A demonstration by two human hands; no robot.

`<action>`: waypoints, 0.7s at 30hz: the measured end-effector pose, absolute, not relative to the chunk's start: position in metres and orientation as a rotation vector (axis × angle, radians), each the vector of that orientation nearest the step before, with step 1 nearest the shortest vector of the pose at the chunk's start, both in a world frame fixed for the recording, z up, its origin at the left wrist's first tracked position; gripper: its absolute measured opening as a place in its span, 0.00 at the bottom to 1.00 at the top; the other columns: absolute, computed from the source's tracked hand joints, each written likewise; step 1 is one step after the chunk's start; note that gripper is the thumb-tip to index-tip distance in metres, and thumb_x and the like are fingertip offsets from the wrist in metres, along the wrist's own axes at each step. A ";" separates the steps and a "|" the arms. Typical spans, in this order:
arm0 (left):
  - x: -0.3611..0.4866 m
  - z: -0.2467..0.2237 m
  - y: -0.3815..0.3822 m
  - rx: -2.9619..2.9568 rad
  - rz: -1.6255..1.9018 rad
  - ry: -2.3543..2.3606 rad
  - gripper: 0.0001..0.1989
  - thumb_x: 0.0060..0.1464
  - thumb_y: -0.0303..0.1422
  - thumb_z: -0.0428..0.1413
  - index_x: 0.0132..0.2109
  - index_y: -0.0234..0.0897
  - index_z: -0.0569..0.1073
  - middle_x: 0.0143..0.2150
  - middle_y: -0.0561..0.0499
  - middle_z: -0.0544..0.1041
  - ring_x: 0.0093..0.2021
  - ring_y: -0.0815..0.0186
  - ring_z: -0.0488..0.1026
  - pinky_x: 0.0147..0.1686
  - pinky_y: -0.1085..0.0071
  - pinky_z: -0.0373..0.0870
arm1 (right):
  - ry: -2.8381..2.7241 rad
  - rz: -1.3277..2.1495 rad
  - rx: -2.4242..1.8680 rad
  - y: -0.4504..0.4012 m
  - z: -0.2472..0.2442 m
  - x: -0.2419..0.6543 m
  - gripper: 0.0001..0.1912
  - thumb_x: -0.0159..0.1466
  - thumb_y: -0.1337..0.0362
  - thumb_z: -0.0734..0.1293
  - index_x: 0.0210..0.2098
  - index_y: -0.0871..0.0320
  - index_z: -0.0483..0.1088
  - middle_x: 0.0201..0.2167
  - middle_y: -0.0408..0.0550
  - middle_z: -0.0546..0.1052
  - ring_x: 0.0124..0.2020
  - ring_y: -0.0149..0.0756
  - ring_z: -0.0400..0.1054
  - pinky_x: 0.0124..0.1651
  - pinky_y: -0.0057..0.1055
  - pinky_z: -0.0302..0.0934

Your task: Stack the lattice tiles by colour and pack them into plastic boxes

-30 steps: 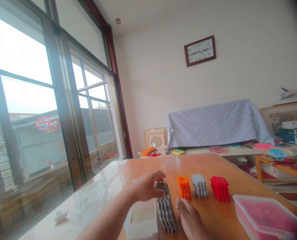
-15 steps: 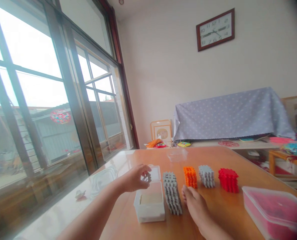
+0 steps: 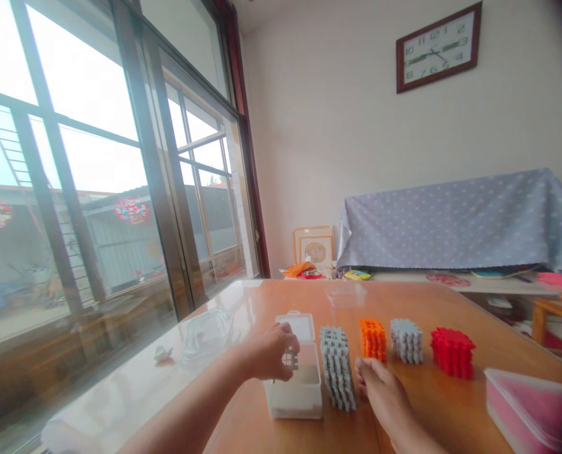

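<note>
My left hand (image 3: 274,353) pinches a grey notched plastic tile (image 3: 291,359) between thumb and fingers, over a clear plastic box (image 3: 294,402) with its lid (image 3: 300,328) folded back. A tall stack of grey notched tiles (image 3: 338,372) stands just right of the box. Beside that stack, close to its right side, my right hand (image 3: 380,388) is closed with the thumb on top. Whether anything is inside those fingers is hidden. Behind it stand shorter stacks of orange tiles (image 3: 372,340), light grey tiles (image 3: 406,342) and red tiles (image 3: 452,353).
A tub with pink contents (image 3: 536,403) sits at the table's right front. Clear plastic containers lie on the left (image 3: 208,334) and at the back (image 3: 347,294). A small crumpled item (image 3: 163,354) is near the left edge. Glass windows run along the left.
My left hand has lowered the grey tile slightly toward the box opening. My right hand stays beside the tall grey stack. The whole view has shifted a little as my head turned left.
</note>
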State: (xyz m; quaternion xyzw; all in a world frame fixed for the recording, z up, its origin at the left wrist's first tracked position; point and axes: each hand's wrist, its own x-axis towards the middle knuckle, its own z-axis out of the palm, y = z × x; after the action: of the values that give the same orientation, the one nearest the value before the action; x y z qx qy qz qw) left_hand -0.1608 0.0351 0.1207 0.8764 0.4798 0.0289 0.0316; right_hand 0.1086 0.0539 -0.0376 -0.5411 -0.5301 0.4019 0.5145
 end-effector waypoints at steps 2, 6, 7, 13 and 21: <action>-0.160 0.118 0.034 2.643 0.026 1.545 0.24 0.41 0.32 0.67 0.50 0.44 0.79 0.49 0.48 0.75 0.43 0.58 0.76 0.43 0.67 0.74 | -1.285 0.988 -1.282 0.053 -0.038 0.109 0.26 0.61 0.39 0.60 0.32 0.54 0.75 0.26 0.47 0.77 0.32 0.43 0.72 0.34 0.33 0.63; -0.160 0.110 0.036 2.584 -0.044 1.647 0.25 0.41 0.30 0.65 0.50 0.42 0.80 0.49 0.46 0.77 0.40 0.55 0.78 0.41 0.64 0.75 | -1.256 1.055 -1.243 0.055 -0.042 0.108 0.24 0.62 0.42 0.61 0.35 0.55 0.76 0.30 0.47 0.79 0.35 0.43 0.73 0.37 0.33 0.66; -0.160 0.108 0.036 2.580 -0.038 1.653 0.25 0.41 0.30 0.65 0.51 0.42 0.79 0.49 0.46 0.77 0.41 0.54 0.79 0.42 0.63 0.75 | -1.245 1.064 -1.239 0.055 -0.043 0.108 0.23 0.62 0.42 0.62 0.36 0.55 0.76 0.31 0.47 0.79 0.36 0.44 0.74 0.38 0.33 0.66; -0.164 0.100 0.034 2.531 0.005 1.737 0.21 0.49 0.25 0.56 0.51 0.42 0.80 0.46 0.46 0.83 0.44 0.54 0.80 0.43 0.64 0.75 | -1.251 1.055 -1.236 0.057 -0.047 0.109 0.23 0.62 0.43 0.63 0.36 0.55 0.75 0.31 0.47 0.79 0.36 0.44 0.74 0.39 0.35 0.67; -0.161 0.091 0.035 2.591 0.030 1.584 0.13 0.54 0.28 0.55 0.39 0.49 0.82 0.34 0.55 0.85 0.38 0.60 0.79 0.61 0.54 0.64 | -1.286 1.026 -1.254 0.056 -0.046 0.108 0.23 0.62 0.42 0.61 0.34 0.55 0.74 0.28 0.45 0.78 0.32 0.42 0.72 0.35 0.32 0.64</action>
State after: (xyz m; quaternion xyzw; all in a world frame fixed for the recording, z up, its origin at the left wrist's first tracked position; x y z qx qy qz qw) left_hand -0.1610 0.0352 0.0911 0.8519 0.5210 0.0097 0.0522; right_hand 0.1083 0.0558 -0.0461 -0.5211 -0.5343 0.4264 0.5111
